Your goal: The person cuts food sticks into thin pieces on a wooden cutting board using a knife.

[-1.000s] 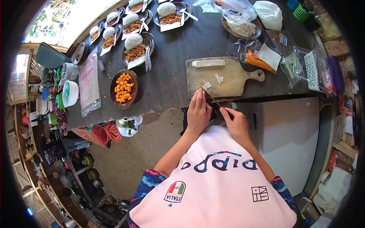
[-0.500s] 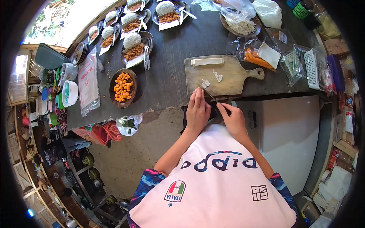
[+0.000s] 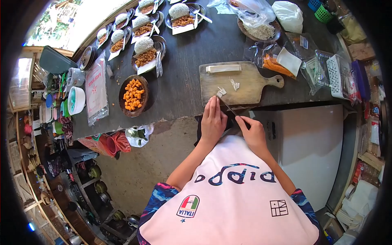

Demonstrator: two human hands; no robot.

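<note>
My right hand [image 3: 253,131] is closed round the handle of a knife [image 3: 229,108], whose blade slants up and left over the near edge of a wooden cutting board [image 3: 249,87]. Beside the blade's tip, my left hand [image 3: 213,123] rests with its fingers pressed together at the board's near edge; whatever lies under the fingertips is hidden. Small white cut pieces [image 3: 221,92] lie just past the blade. A second little heap of thin white slivers [image 3: 234,84] is further right. Across the board's far side lies a long pale bar [image 3: 223,68].
Several plates of rice and brown food [image 3: 143,57] stand at the far left, near a bowl of orange cubes [image 3: 134,97]. Behind the board are a bowl of pale shreds [image 3: 263,32] and a bag of orange food [image 3: 273,65]. A white appliance [image 3: 310,143] stands below the counter.
The whole view has shifted slightly, with the counter lower in the picture. Both hands remain at the board's near edge, and the knife stays beside the left fingertips.
</note>
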